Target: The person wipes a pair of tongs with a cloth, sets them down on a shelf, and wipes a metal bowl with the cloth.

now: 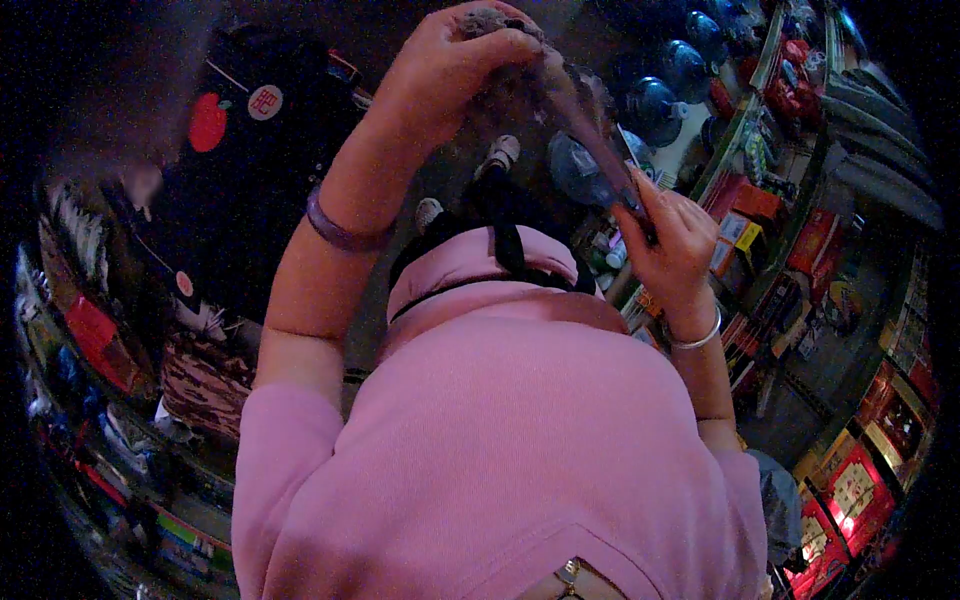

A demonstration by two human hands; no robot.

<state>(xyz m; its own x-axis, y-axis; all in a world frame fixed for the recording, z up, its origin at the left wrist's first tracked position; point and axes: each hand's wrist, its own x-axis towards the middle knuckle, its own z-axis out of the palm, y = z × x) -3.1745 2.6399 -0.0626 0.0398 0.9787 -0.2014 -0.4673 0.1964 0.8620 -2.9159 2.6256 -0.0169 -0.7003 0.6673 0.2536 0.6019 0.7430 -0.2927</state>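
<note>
"Packed shelves (742, 120) border the dim aisle; how far along?"

"Hands apart: left hand (440, 75) clamped on a greyish bundle (488, 22), right hand (677, 245) around a long, slender object (590, 133) reaching towards it. I cannot tell what is done or left."

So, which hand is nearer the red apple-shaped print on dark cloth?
The left hand, ahead and right of the red print; the right hand is farther right, closer to the body.
</note>
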